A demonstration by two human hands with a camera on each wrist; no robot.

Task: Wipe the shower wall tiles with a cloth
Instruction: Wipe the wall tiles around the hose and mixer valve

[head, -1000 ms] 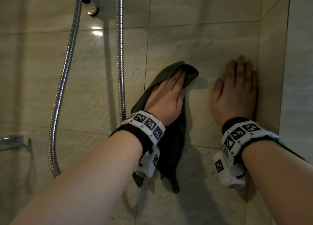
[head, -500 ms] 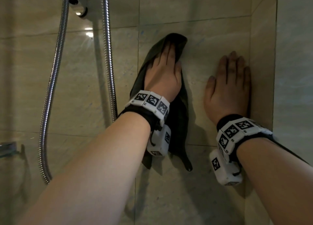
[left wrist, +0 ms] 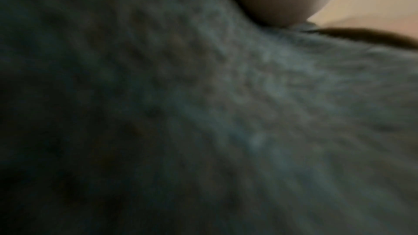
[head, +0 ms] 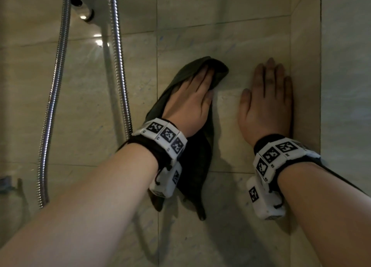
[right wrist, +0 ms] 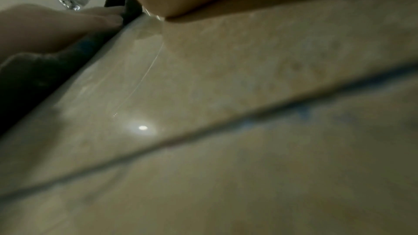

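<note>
pressing flat on the cloth, the left hand has its fingers straight and close together, pushing the dark cloth against the wall tiles. the cloth lies right under this hand. it is long and thin, and it runs up and down the wall: its top pokes out past the fingertips and its tail hangs below the wrist. the right hand is also flat and open, with bare fingers on the tile just beside the cloth, close to the corner of the shower. it holds nothing and looks like it is just leaning there. the left hand is the one that does the wiping. the shower hose hangs near the cloth on its left, so a wipe that way could bump it.
</note>
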